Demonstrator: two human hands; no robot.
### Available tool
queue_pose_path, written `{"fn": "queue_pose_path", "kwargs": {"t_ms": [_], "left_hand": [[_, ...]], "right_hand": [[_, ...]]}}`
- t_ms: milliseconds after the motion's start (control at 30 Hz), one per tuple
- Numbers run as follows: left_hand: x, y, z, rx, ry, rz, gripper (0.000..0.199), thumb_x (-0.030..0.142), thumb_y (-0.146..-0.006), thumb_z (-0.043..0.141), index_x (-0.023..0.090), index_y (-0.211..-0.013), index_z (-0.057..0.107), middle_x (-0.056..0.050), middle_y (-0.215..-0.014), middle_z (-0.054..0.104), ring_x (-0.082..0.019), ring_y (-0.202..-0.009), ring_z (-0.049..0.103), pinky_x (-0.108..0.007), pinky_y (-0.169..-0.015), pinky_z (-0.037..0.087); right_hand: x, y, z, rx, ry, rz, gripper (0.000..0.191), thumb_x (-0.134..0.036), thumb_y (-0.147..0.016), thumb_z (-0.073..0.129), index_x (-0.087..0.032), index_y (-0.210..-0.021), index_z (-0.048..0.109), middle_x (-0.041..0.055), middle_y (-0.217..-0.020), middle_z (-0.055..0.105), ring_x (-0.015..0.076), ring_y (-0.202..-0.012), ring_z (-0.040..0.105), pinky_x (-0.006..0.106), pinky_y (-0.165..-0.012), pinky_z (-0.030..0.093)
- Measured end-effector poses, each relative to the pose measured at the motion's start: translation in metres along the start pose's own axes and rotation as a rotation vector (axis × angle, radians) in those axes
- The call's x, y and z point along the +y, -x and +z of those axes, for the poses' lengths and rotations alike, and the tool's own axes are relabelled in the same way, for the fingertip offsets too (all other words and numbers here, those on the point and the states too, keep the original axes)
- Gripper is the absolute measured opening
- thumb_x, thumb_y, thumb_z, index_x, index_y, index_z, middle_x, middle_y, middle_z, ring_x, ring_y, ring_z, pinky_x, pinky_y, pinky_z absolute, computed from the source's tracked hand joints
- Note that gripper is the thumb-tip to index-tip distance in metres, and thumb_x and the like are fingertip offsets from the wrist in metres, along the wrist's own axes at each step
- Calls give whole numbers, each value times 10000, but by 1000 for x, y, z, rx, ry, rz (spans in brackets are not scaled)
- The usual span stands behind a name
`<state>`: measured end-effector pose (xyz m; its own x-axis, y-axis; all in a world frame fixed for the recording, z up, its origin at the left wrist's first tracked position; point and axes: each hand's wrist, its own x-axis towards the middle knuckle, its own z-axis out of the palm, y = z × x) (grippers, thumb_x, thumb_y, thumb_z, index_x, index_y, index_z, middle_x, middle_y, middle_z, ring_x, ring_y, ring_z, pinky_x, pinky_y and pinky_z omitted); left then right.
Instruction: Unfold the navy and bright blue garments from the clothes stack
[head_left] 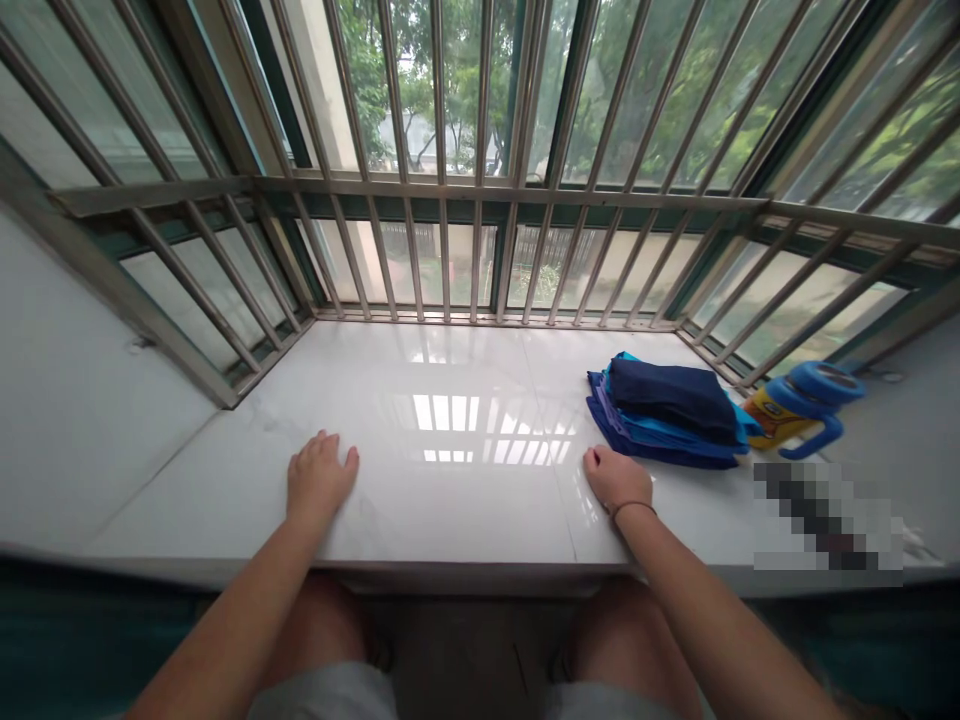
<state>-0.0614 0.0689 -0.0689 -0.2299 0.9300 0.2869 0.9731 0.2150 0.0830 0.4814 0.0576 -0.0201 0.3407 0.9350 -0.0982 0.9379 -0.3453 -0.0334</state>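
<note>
A pixelated patch covers part of the ledge at the right, so what lies beneath it cannot be made out. The yellow bottle lying on its side is partly hidden behind the folded cloths, and its label is too small to read. The person's elbows and lap are cut off by the lower edge of the view.

The left hand lies palm down on the white marble window ledge, its grip loose and spread flat, fingers pointing toward the window bars. It holds nothing and touches only the glossy stone. The right hand also rests on the ledge, fingers curled under into a soft fist that encloses nothing visible; whether anything small sits inside it cannot be told. A thin band circles that wrist.

The stack of folded blue cloths sits on the ledge just beyond the right hand, near but not touching it, and well apart from the left hand. The bottle, with a blue cap and blue handle, lies just right of the stack, against it.
</note>
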Motion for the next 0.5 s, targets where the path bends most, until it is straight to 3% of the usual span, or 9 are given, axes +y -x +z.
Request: {"fn": "queue_pose_path", "kwargs": {"t_ms": [500], "left_hand": [[-1, 1, 1, 6, 20, -12, 584, 448, -1051, 447, 67, -1428, 678, -270, -1596, 600, -379, -1470, 565, -553, -1250, 407]], "right_hand": [[2, -2, 0, -11, -10, 6, 505, -452, -1125, 379, -238, -1063, 832, 134, -1082, 834, 257, -947, 772, 306, -733, 426]]}}
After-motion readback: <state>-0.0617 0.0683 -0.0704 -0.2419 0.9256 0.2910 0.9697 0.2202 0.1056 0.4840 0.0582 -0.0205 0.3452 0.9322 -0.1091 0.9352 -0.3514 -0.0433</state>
